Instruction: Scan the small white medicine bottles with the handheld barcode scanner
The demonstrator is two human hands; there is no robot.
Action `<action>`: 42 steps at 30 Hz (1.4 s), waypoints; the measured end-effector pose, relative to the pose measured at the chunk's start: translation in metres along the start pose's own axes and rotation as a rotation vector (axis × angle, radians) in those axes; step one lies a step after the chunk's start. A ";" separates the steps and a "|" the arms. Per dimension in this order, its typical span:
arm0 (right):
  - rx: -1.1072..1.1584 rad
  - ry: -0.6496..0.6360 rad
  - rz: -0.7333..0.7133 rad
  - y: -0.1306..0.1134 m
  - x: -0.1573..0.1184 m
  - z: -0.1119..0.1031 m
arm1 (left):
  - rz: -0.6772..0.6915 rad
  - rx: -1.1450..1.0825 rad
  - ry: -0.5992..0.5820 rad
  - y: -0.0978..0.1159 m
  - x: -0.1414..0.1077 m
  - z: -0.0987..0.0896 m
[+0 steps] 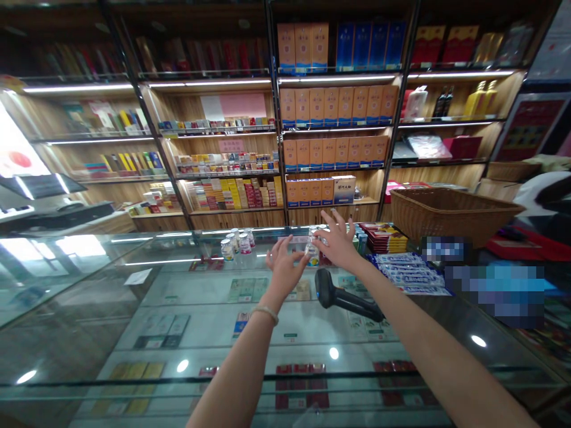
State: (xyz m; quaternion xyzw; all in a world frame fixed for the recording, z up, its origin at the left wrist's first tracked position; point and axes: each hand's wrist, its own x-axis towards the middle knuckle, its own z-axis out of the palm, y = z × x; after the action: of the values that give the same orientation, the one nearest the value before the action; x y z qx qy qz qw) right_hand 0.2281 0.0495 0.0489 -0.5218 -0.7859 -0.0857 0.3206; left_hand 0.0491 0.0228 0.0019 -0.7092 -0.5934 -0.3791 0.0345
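Both hands reach out over the glass counter. My left hand, with a pale bracelet at the wrist, has its thumb and index finger at a small white-capped bottle. On the bottle's right is my right hand, its thumb and index finger near the cap and its other fingers raised and spread. Whether either hand grips the bottle is too small to tell. Several similar small bottles stand in a group left of my left hand. A black barcode scanner lies on the glass below my right hand.
Right of my hands lie blue-and-white packets and a stack of red-and-yellow packs. Beyond them is a wicker basket. Lit shelves of boxes and bottles line the back. A dark machine stands at the left.
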 end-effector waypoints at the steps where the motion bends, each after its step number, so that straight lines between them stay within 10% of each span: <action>1: 0.004 0.003 0.006 0.000 -0.001 0.000 | 0.006 -0.001 0.003 0.000 0.000 0.000; 30: -0.053 -0.016 -0.028 0.022 -0.051 0.008 | 0.095 -0.124 -0.011 0.003 0.001 0.005; 42: 0.021 0.244 -0.094 0.021 -0.059 0.014 | 0.068 -0.143 0.012 0.015 -0.006 0.000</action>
State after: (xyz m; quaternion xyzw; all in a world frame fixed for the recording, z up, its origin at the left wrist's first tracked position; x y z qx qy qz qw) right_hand 0.2558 0.0203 -0.0017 -0.4667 -0.7656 -0.1552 0.4147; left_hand 0.0618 0.0137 0.0047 -0.7271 -0.5402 -0.4236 0.0001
